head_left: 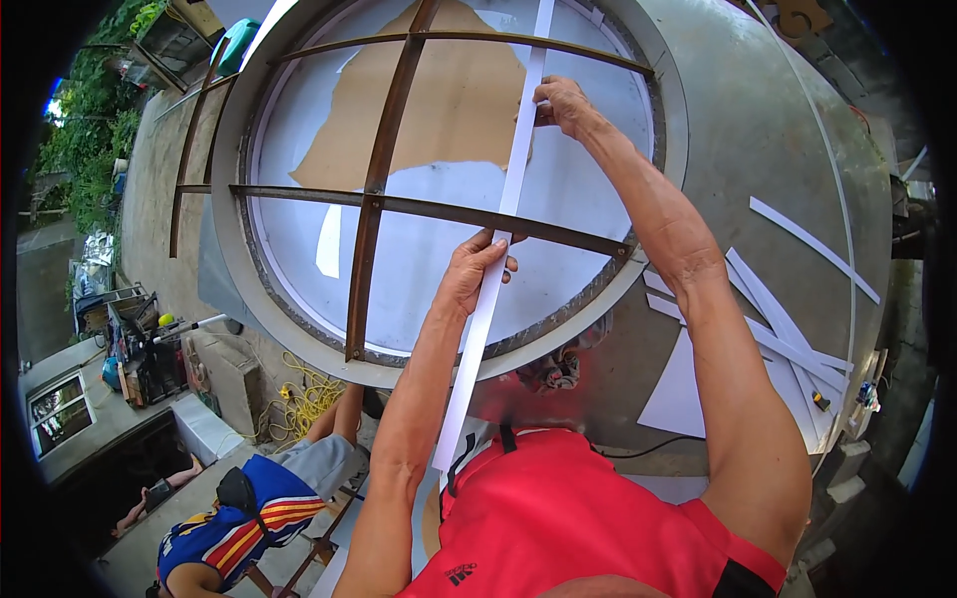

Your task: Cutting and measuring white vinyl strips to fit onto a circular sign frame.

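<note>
A long strip (pixel 495 261) lies across the round frame's (pixel 674 149) crossbars (pixel 379 169).

Loose white strips (pixel 788 329) and a white sheet (pixel 678 394) are lying on the grey metal surface (pixel 758 120) at right. Below left, a yellow cord (pixel 304 399) is lying coiled on the ground beside a concrete block (pixel 231 374). A second person in a blue striped shirt (pixel 234 528) is crouching there. Greenery (pixel 95 110) is showing at far left.
</note>
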A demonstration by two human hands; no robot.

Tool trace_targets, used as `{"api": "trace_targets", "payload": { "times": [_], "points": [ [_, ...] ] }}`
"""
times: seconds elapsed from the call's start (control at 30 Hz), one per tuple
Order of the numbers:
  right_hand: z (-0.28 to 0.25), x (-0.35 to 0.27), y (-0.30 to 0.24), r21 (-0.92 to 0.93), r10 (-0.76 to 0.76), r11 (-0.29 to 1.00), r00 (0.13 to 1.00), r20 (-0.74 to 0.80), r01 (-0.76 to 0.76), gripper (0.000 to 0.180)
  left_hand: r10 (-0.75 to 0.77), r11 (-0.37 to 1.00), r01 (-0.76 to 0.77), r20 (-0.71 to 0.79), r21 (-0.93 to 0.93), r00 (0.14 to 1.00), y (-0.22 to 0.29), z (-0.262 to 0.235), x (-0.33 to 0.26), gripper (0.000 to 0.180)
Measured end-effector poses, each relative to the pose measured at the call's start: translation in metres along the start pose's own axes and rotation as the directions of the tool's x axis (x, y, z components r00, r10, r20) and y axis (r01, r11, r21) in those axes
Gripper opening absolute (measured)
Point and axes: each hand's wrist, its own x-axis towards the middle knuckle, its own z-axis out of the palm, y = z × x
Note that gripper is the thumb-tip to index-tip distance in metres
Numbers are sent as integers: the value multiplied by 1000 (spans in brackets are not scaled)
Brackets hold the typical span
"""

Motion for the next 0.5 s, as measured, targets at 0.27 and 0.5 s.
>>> {"api": "trace_targets", "payload": {
  "times": [0.27, 0.5],
  "points": [
    [17, 25, 13, -50, -55, 997, 998, -39, 53, 31, -15, 992, 17, -19, 128, 1000, 9, -10, -7, 49],
    [-1, -22, 4, -502, 217, 855, 968, 124, -128, 34, -35, 982, 42, -41, 185, 999, 11, -7, -17, 34]
  ]
}}
